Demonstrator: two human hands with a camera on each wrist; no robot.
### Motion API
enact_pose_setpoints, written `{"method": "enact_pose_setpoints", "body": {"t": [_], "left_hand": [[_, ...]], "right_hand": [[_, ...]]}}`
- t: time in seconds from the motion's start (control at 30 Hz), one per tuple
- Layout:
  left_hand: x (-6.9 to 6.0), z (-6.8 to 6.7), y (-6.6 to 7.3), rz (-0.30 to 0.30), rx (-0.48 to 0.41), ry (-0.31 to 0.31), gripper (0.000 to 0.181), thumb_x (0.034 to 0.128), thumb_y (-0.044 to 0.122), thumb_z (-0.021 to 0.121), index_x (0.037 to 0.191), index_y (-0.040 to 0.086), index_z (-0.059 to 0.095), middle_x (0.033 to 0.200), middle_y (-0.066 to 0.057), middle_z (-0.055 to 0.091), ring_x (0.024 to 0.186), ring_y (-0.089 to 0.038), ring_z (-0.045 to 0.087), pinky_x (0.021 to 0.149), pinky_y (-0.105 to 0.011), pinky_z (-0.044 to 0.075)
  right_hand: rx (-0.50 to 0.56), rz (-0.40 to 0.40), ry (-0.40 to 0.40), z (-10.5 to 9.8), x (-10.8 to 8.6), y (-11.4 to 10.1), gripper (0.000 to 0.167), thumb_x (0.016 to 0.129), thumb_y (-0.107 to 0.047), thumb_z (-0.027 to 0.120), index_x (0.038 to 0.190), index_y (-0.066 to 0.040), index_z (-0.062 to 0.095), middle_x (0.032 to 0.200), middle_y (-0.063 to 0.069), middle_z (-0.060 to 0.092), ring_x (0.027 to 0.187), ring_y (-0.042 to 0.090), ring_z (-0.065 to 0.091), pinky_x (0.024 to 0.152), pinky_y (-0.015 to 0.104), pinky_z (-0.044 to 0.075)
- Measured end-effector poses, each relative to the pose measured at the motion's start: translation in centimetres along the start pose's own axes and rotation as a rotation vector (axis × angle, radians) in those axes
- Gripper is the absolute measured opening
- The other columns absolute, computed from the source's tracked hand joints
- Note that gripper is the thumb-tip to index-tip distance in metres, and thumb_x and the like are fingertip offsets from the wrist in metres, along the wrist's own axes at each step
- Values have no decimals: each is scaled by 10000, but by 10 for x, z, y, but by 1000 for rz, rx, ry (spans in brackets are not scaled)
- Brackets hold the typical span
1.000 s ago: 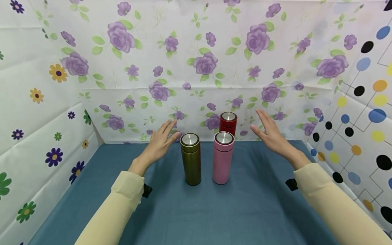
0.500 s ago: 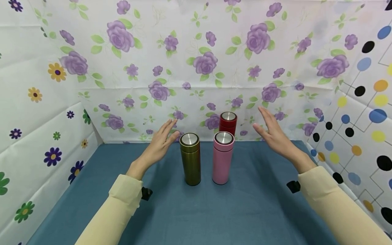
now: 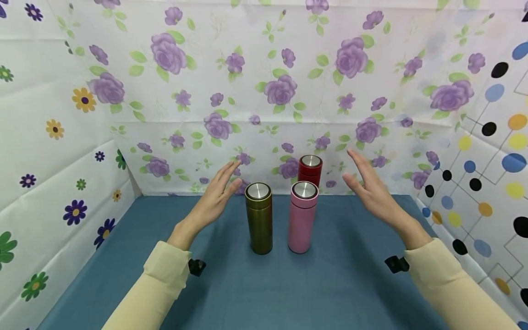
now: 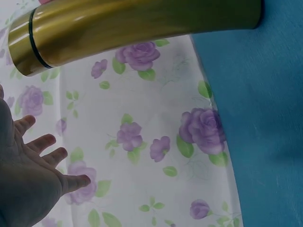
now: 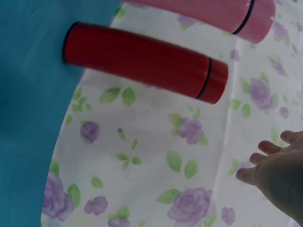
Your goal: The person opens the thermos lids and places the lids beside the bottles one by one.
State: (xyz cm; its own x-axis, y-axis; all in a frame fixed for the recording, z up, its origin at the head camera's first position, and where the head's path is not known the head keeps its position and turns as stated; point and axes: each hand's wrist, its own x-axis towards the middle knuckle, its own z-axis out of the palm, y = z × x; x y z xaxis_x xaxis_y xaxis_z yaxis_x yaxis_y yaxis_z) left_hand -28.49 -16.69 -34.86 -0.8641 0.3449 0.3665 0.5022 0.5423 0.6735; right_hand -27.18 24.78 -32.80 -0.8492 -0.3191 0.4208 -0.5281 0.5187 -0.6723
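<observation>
My left hand [image 3: 209, 201] and right hand [image 3: 375, 197], fingers straight, flank the standing green bottle [image 3: 261, 227], pink bottle [image 3: 301, 227] and red bottle [image 5: 142, 62], whose full length my right wrist view shows but my head view hides.

A rose-print sheet [image 3: 247, 94] hangs behind the blue tabletop [image 3: 272, 293], between a daisy-print sheet [image 3: 37, 153] and a dotted sheet [image 3: 497, 183].

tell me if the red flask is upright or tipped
Upright. In the head view, the red flask stands behind the pink flask, silver top facing up; the right wrist view shows its base on the blue surface.
</observation>
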Motion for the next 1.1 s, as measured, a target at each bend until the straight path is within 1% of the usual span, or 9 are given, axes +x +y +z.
{"method": "enact_pose_setpoints", "body": {"t": [0.2,0.3,0.4,0.57,0.63,0.8,0.9,0.97,1.1], "left_hand": [[-2,1,8,65,-30,40,579,1130,447,414,1665,279,268,1724,-18,182,1587,-271,164,1212,-659,218],[-3,2,12,80,-36,45,574,1131,431,423,1664,274,276,1722,-17,190,1584,-270,176,1209,-655,234],[-5,2,15,87,-33,50,576,1130,444,419,1663,278,275,1724,-3,186,1585,-261,176,1208,-654,240],[-8,3,19,110,-33,67,586,1127,462,415,1659,249,294,1719,13,202,1581,-245,188,1210,-646,243],[-10,4,20,125,-34,69,586,1127,463,414,1658,245,296,1716,18,206,1580,-241,192,1208,-644,248],[-13,6,26,156,-43,79,579,1126,461,420,1654,253,307,1711,40,214,1575,-230,206,1202,-632,273],[-14,8,30,180,-50,90,592,1123,467,424,1648,213,324,1707,33,226,1571,-234,219,1194,-625,295],[-14,9,33,199,-53,97,603,1121,477,423,1645,192,334,1705,26,233,1571,-235,222,1193,-622,300],[-15,10,40,241,-56,102,602,1116,499,413,1643,216,339,1704,20,239,1574,-235,216,1202,-617,288]], "right_hand": [[59,-33,3,7,-8,-8,642,1124,-254,485,1678,-320,167,1717,59,180,1579,332,129,1084,803,258],[82,-44,-3,12,-11,-8,630,1125,-239,482,1677,-296,183,1706,84,215,1575,337,155,1100,786,259],[109,-43,-18,18,-13,-7,624,1127,-230,479,1676,-282,188,1701,85,233,1577,337,166,1122,772,247],[131,-25,-33,28,-16,-2,614,1128,-241,479,1670,-310,198,1694,56,254,1576,324,187,1157,743,224],[134,-16,-36,31,-17,-2,610,1129,-252,478,1667,-325,200,1691,49,265,1572,318,202,1161,733,234],[167,-14,-51,39,-20,0,604,1133,-235,468,1667,-322,199,1686,62,277,1567,322,225,1165,693,279],[187,-15,-57,44,-22,2,599,1133,-220,466,1666,-311,206,1683,86,280,1563,331,234,1163,670,305],[198,-15,-61,46,-23,4,597,1134,-212,463,1665,-305,207,1679,103,287,1558,347,242,1154,670,320],[218,-11,-69,50,-24,6,597,1135,-208,460,1663,-318,205,1672,105,300,1551,371,255,1134,691,335]]}}
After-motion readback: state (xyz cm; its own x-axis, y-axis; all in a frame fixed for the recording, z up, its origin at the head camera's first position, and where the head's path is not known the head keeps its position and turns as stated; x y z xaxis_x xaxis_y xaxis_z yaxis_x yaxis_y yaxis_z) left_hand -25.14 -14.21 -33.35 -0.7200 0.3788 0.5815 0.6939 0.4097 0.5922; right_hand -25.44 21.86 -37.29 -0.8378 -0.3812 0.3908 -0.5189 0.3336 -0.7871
